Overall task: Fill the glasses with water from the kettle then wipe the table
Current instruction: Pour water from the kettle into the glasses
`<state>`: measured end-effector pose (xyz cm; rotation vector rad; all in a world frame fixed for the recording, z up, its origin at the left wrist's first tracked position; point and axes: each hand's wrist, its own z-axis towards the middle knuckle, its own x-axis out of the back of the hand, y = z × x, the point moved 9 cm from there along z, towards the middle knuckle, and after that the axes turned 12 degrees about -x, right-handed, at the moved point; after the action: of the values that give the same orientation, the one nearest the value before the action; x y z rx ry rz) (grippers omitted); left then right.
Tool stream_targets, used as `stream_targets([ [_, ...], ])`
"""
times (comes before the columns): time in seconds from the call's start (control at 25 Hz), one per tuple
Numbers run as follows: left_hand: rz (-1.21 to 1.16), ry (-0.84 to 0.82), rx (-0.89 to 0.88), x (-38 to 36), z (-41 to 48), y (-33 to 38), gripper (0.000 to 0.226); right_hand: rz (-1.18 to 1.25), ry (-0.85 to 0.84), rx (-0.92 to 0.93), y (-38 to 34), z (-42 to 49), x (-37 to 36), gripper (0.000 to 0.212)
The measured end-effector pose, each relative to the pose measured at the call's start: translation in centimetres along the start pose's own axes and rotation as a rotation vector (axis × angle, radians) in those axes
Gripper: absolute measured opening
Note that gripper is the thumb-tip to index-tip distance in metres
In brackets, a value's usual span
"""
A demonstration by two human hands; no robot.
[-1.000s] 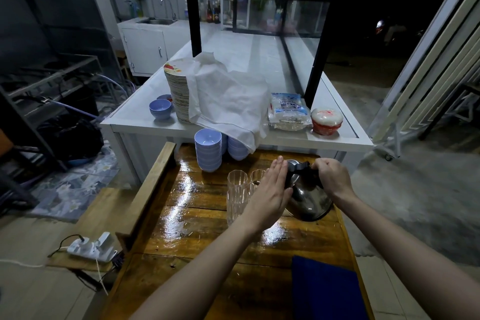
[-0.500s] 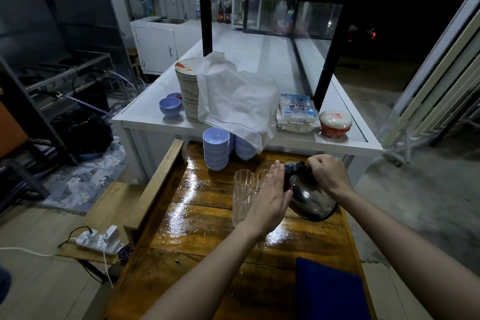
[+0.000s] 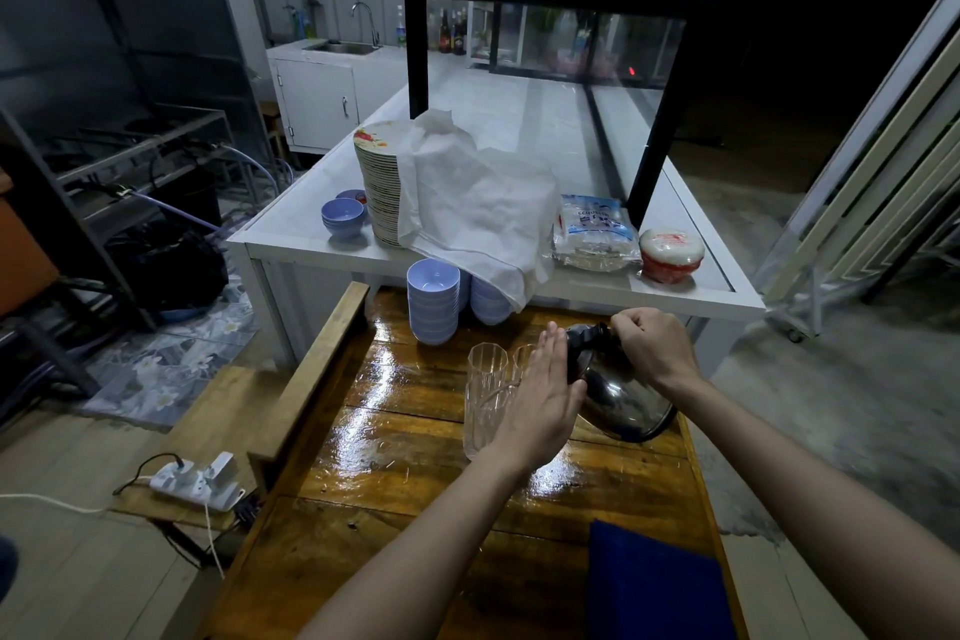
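Kettle (image 3: 621,395): steel, tipped toward the glasses above the far right of the bench; judged heavy with water and slick on its polished shell, best held by the black handle.
Cloth (image 3: 654,582): dark blue, soft, lay at the near right edge of the bench (image 3: 395,483), well apart from the hands.
Left hand (image 3: 540,400): fingers flat and released, palm pressed to the kettle's top.
Right hand (image 3: 652,348): fingers clenched on the handle.
Glasses (image 3: 485,395): clear, ribbed, upright just beside the kettle; judged fragile and easily tipped on the glossy, possibly wet wood.
Bowls (image 3: 434,299): stacked beyond the glasses.
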<state>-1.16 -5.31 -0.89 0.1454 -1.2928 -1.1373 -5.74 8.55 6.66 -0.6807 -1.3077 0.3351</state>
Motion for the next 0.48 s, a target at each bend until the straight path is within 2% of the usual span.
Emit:
stream_targets([
  [0.48, -0.020, 0.035, 0.021, 0.17, -0.04, -0.01, 0.065, -0.033, -0.015, 0.047, -0.51, 0.78, -0.54, 0.041],
])
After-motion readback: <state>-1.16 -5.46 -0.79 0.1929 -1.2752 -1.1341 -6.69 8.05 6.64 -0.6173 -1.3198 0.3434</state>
